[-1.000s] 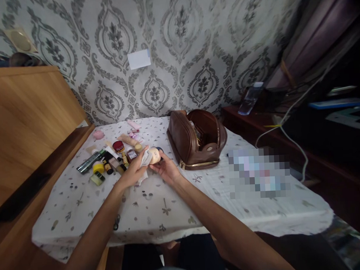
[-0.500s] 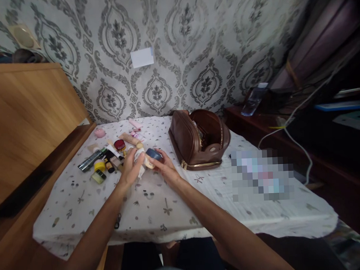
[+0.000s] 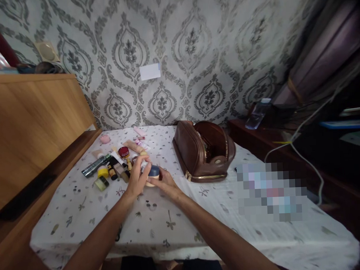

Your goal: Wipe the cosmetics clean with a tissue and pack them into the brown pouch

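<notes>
Blue-capped jar (image 3: 152, 174) sits between our two hands at the middle of the desk (image 3: 159, 215), resting low over the patterned white cloth. Our left hand (image 3: 138, 180) curls around its left side, fingers closed on the jar together with a bit of white tissue (image 3: 143, 165) that pokes up above it. Our right hand (image 3: 165, 182) meets the jar from the right, its fingers pressed against the beige body just under the blue cap; we cannot tell how firmly it grips.

Just beyond our left hand lies a scatter of cosmetics: a small red-lidded pot (image 3: 124, 151), a yellow-capped jar (image 3: 103, 171), a dark green tube (image 3: 96, 165) lying on its side, and a pink round thing (image 3: 105, 139) near the far edge of the desk. To the right of the hands, near but apart, stands a brown leather toiletry bag (image 3: 204, 150), unzipped, with things inside too dark to make out. A wooden cabinet (image 3: 33, 129) runs along the left side of the desk.
</notes>
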Available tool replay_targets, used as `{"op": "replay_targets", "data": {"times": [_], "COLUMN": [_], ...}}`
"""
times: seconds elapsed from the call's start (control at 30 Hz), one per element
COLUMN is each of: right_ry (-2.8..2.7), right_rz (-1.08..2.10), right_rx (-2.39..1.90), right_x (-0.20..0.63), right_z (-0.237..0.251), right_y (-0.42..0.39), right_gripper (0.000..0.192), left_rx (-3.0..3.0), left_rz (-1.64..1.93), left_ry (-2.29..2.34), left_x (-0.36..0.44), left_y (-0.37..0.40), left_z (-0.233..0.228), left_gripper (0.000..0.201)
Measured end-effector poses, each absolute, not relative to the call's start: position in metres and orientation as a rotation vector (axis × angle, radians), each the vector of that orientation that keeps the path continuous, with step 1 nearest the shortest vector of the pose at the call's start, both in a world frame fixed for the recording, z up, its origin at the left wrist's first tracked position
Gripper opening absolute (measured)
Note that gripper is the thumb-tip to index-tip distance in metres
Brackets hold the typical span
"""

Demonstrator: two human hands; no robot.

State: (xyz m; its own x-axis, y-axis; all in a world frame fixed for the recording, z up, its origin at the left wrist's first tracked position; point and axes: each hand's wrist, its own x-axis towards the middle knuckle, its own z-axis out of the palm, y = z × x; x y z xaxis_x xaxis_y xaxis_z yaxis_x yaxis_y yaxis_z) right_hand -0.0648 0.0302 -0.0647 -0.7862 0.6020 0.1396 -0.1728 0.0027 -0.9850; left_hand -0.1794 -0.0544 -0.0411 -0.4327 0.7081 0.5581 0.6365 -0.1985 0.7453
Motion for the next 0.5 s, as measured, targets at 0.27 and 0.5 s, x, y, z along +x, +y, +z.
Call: {"op": "replay_targets", "data": {"times": [0.27,0.5], "right_ry": [-1.872,-1.986], "right_rz": [1.764,1.467], "right_rx": [-0.429,-0.250], "right_x": [-0.062,-0.063], "right_z": [-0.054,-0.063], "right_y": [0.020,0.017], "right_gripper": [0.038,0.038], "left_rx": [1.501,2.020], "left_rz": [1.672,1.277], "left_ry": [1.701,1.711], "left_x": [-0.185,-0.177], "left_y": [-0.058,-0.061], "left_z": [-0.029,-0.020], "left_gripper": [0.030,0.034]}}
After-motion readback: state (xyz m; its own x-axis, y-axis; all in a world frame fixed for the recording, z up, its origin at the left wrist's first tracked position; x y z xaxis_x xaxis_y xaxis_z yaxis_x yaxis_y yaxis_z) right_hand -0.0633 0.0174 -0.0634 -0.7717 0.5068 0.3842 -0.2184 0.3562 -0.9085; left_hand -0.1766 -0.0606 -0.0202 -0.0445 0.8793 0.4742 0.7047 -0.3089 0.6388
